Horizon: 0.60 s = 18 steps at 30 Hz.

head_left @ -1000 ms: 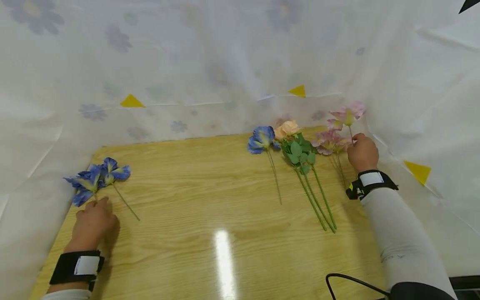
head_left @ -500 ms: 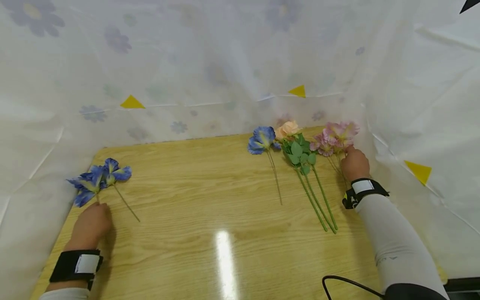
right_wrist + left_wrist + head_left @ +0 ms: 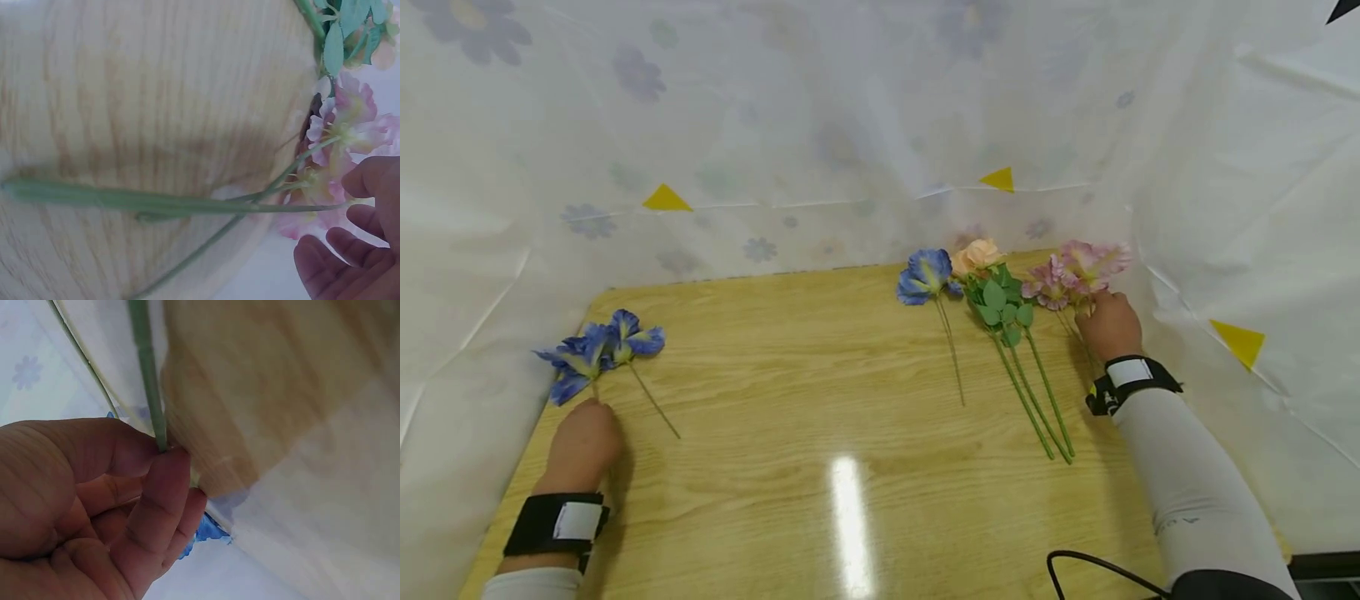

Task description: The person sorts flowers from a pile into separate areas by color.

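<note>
At the table's left, my left hand (image 3: 583, 447) pinches the stem of a blue flower (image 3: 572, 379); in the left wrist view its green stem (image 3: 147, 369) runs down to the thumb and fingertips. Another blue flower (image 3: 638, 340) lies beside it, its thin stem slanting toward the front. Over at the back right, my right hand (image 3: 1111, 327) is at the pink flowers (image 3: 1093, 262). The right wrist view shows thumb and forefinger apart on either side of a pink flower's stem (image 3: 300, 208), with the other fingers loosely bent. Pink petals (image 3: 359, 103) lie just beyond.
Left of the pink flowers, peach roses (image 3: 979, 257) with green leaves and several stems lie on the wooden table (image 3: 775, 375). A single blue flower (image 3: 927, 277) lies beside them. White floral sheeting (image 3: 820, 108) surrounds the table; a black cable (image 3: 1101, 560) curves at the front right.
My right hand has come down and slightly toward the front with a pink flower, which now lies among the others, and its fingers have loosened. My left hand has stayed nearly still.
</note>
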Motion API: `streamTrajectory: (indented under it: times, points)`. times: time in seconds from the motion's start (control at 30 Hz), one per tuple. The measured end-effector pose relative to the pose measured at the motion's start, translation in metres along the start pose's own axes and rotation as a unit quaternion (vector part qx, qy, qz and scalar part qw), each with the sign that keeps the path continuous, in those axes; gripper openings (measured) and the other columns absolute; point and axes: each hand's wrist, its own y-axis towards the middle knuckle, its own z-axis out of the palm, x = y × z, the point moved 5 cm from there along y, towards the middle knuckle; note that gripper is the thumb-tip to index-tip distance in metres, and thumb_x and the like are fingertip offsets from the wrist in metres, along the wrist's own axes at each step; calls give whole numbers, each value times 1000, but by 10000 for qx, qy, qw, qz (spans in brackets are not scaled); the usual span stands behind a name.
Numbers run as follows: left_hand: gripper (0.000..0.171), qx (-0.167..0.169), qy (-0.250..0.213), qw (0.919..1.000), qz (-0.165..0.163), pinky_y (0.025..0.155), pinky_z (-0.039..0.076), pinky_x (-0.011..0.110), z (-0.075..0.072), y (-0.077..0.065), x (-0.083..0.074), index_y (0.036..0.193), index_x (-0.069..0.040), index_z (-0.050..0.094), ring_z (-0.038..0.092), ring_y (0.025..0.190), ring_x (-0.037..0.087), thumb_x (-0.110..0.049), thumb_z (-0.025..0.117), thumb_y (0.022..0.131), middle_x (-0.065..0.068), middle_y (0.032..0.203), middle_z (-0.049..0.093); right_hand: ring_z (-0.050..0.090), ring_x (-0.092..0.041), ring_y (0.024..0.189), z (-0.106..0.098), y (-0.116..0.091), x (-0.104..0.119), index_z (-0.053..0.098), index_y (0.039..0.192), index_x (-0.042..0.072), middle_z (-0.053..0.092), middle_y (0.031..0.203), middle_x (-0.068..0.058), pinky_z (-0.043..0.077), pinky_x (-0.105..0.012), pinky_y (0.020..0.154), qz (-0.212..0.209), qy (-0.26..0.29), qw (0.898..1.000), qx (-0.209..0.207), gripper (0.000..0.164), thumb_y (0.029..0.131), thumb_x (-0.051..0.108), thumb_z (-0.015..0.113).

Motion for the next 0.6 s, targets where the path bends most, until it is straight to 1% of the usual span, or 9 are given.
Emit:
streamTrajectory:
  times: [0.1, 0.17, 0.27, 0.33, 0.37, 0.43, 0.47, 0.57, 0.6]
  points:
    - [19, -42, -68, 10000, -59, 70, 46, 62, -2, 0, 1, 74, 20, 54, 56, 72, 53, 12, 41, 85, 30, 71, 53, 49, -60, 99, 3, 5, 5, 55, 120, -18, 49, 114, -43, 40, -68, 81, -68, 14, 9998, 180, 42, 91, 12, 58]
    - [19, -52, -93, 9999, -123, 68, 46, 62, -3, 0, 2, 76, 20, 54, 56, 71, 53, 11, 42, 86, 30, 70, 54, 45, -62, 108, 6, 7, 11, 50, 126, -19, 44, 124, -44, 38, -69, 89, -104, 9, 9987, 498, 49, 92, 16, 57]
    - [20, 26, -106, 9998, -173, 65, 47, 60, -2, -1, 4, 81, 21, 55, 57, 69, 51, 9, 42, 90, 29, 70, 54, 33, -63, 123, 12, 9, 24, 39, 139, -18, 32, 139, -44, 29, -70, 100, -183, -54, 9948, 998, 61, 95, 21, 56]
    - [21, 86, -114, 9996, -236, 65, 47, 60, -2, -1, 5, 87, 22, 56, 57, 71, 51, 7, 42, 93, 29, 72, 55, 25, -62, 131, 15, 9, 34, 34, 142, -19, 27, 144, -44, 23, -69, 105, -311, -62, 9925, 1179, 66, 96, 23, 55]
    - [21, 105, -130, 9995, -266, 65, 47, 59, -2, -1, 5, 90, 22, 56, 57, 71, 51, 7, 42, 94, 30, 73, 55, 20, -60, 135, 16, 9, 39, 36, 142, -17, 25, 146, -44, 21, -69, 106, -358, -1, 9920, 1214, 64, 97, 23, 54]
    - [22, 73, -184, 9993, -328, 66, 47, 60, -2, -2, 5, 96, 24, 55, 57, 75, 52, 6, 42, 95, 32, 77, 55, 13, -57, 141, 16, 8, 50, 41, 141, -14, 23, 148, -43, 16, -68, 109, -515, 112, 9923, 1125, 58, 97, 22, 54]
    - [23, -22, -216, 9992, -332, 67, 47, 60, -3, -3, 4, 97, 24, 55, 56, 76, 53, 6, 42, 95, 33, 79, 55, 13, -56, 141, 15, 8, 56, 42, 141, -13, 23, 149, -42, 16, -68, 110, -600, 154, 9928, 1028, 57, 97, 21, 54]
    - [25, -288, -297, 9987, -306, 71, 46, 62, -6, -6, -1, 104, 26, 54, 54, 83, 56, 9, 43, 90, 38, 88, 54, 16, -56, 141, 12, 6, 74, 46, 139, -7, 25, 149, -40, 22, -71, 104, -813, 403, 9936, 676, 51, 96, 18, 58]
    - [27, -422, -308, 9982, -282, 73, 46, 63, -7, -7, -3, 106, 27, 53, 54, 85, 57, 10, 44, 87, 40, 91, 53, 18, -57, 140, 10, 6, 80, 46, 140, -6, 25, 150, -39, 23, -72, 103, -872, 452, 9935, 570, 52, 95, 17, 59]
